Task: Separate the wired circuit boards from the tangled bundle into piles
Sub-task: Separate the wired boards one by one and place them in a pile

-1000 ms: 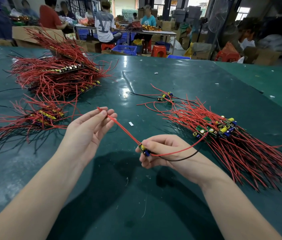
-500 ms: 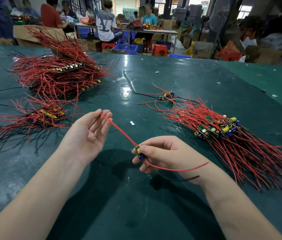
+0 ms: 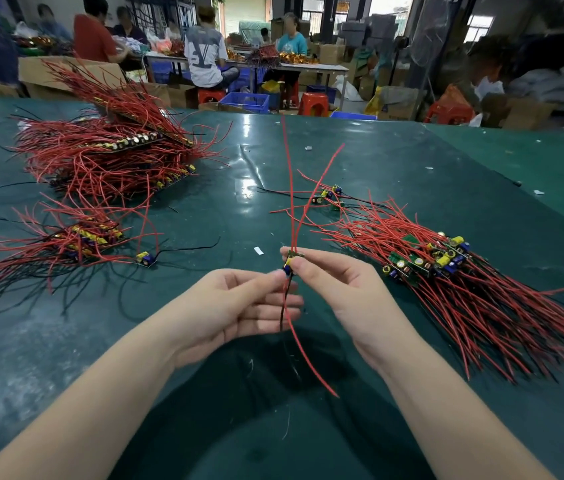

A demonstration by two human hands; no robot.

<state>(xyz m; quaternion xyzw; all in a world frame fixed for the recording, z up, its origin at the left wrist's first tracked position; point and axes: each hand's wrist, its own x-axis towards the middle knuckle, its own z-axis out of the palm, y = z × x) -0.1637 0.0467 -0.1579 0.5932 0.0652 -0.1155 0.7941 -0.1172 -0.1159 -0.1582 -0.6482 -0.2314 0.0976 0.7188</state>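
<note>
Head view: left hand [image 3: 235,306] and right hand [image 3: 339,289] meet above dark green matted surface [image 3: 273,427], both in pinch grip on small wired circuit board with yellow and blue capacitors [image 3: 291,262]. Its red leads rise upward; red and black leads hang below. Right: fanned pile of red-wired green boards [image 3: 446,271]. Left: smaller red-and-black wired pile [image 3: 76,240], single loose board [image 3: 145,258] just beside. Far left: tall tangled red-wire bundle [image 3: 110,157]. Beyond: seated workers, cartons, red stools.
</note>
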